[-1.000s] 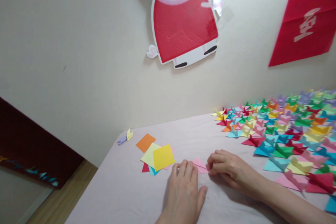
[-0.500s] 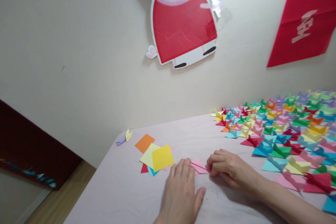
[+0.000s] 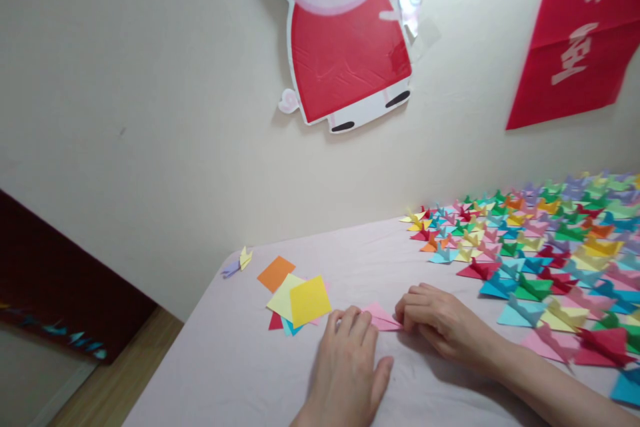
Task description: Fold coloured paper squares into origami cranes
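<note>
A folded piece of pink origami paper [image 3: 383,319] lies flat on the bed-like cloth surface [image 3: 220,367] between my two hands. My left hand [image 3: 349,360] rests palm down at its left end, fingers slightly bent with the tips at the paper, thumb held apart. At the right end my right hand [image 3: 434,315] has its fingers curled together and pinches the paper's tip. Its fingertips are partly hidden. Just beyond my left hand lie loose square sheets: a yellow sheet [image 3: 311,301] on top of a pale yellow one [image 3: 281,299], with an orange sheet [image 3: 277,272] behind.
Rows of colourful folded paper cranes [image 3: 555,273] cover the right side of the surface. Two more folded pieces, one pale yellow [image 3: 245,258] and one purple [image 3: 231,269], lie at the far left corner. Behind is a wall with a cartoon pig cutout [image 3: 350,60] and red banner [image 3: 560,47].
The fingers of my left hand have bent and drawn slightly back along the pink paper, which shows a changed fold outline. My right hand stays at its right end.
</note>
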Available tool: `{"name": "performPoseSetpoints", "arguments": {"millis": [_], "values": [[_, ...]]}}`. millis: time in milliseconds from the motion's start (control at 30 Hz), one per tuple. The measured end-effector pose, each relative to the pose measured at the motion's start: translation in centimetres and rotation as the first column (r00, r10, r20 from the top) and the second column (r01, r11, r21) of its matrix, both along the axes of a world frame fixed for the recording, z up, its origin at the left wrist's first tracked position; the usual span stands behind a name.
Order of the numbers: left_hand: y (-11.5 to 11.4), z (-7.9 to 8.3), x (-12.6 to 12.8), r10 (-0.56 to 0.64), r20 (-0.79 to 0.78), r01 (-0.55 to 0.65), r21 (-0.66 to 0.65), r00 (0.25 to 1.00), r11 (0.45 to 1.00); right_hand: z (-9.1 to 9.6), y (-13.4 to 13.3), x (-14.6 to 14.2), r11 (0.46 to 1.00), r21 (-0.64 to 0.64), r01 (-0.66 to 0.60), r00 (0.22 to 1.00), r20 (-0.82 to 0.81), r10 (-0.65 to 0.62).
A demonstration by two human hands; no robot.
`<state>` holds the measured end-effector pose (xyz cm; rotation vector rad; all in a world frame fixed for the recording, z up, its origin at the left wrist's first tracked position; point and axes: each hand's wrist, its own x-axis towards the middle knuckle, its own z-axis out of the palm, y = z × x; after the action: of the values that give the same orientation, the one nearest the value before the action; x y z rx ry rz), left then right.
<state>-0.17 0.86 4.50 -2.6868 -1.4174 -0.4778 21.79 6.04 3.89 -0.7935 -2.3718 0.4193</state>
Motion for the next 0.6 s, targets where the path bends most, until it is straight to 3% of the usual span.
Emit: {"name": "performPoseSetpoints", "arguments": {"millis": [300, 600], "values": [[0.37, 0.91, -0.20, -0.010, 0.088, 0.018, -0.097, 0.996, 0.995, 0.20, -0.01, 0.01, 0.998, 0.058, -0.026, 0.999, 0.025, 0.025], [0.88, 0.41, -0.48, -0.014, 0.125, 0.020, -0.049, 0.992, 0.999, 0.51, 0.14, 0.07, 0.998, 0.029, -0.050, 0.998, 0.048, 0.049]]}}
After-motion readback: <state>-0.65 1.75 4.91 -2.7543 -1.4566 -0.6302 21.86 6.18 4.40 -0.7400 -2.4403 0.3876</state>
